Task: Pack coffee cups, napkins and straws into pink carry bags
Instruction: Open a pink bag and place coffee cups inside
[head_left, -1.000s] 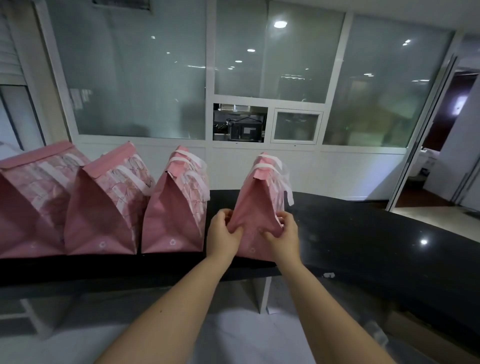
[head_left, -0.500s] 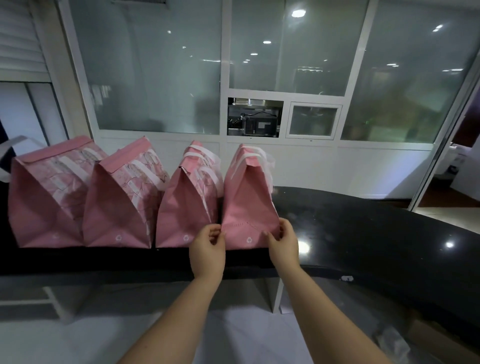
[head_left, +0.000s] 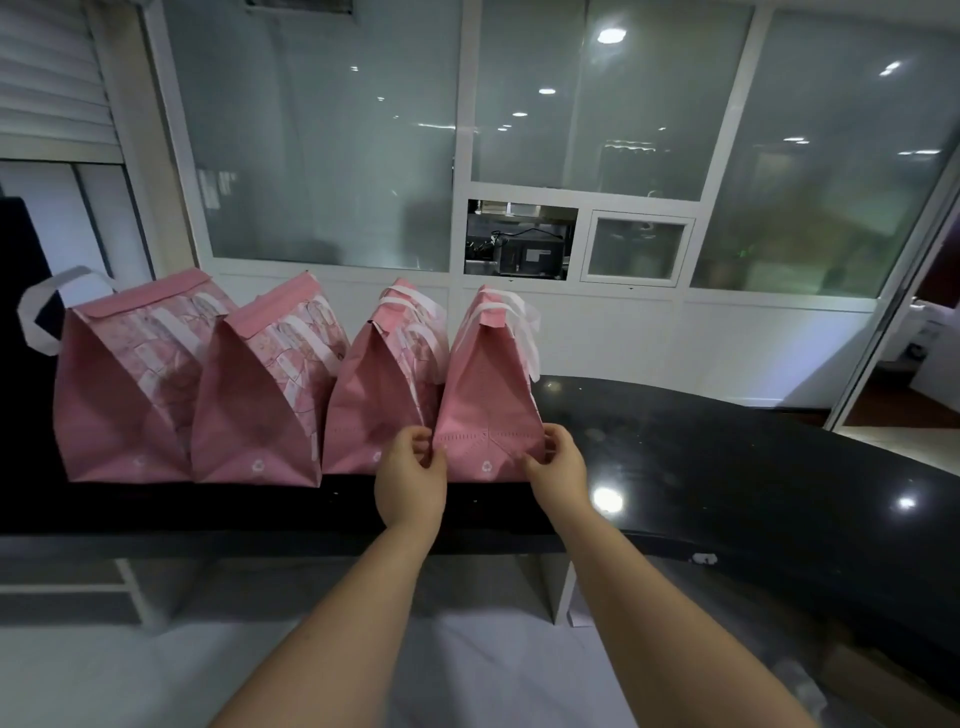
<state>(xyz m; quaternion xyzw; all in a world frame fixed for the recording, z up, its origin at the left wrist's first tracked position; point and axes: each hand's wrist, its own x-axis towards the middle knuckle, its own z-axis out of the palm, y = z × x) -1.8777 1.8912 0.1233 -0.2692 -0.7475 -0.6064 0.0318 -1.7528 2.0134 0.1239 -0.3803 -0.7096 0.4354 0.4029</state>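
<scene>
Several pink carry bags with white handles stand in a row on the black counter (head_left: 727, 467). The rightmost pink bag (head_left: 488, 395) stands upright, closed at the top, pressed against its neighbour (head_left: 379, 405). My left hand (head_left: 410, 478) pinches its lower left corner. My right hand (head_left: 556, 462) pinches its lower right corner. Two more bags (head_left: 260, 400) (head_left: 130, 389) stand further left. No cups, napkins or straws are visible; the bags' contents are hidden.
The glossy black counter curves away to the right, with its front edge just below my hands. White supports (head_left: 561, 587) stand under it. A glass partition wall (head_left: 332, 156) rises behind the bags. A doorway (head_left: 924, 332) opens at the far right.
Both hands slid the rightmost bag leftward until it met the row, and moved from its middle down to its bottom corners. The view shifted left.
</scene>
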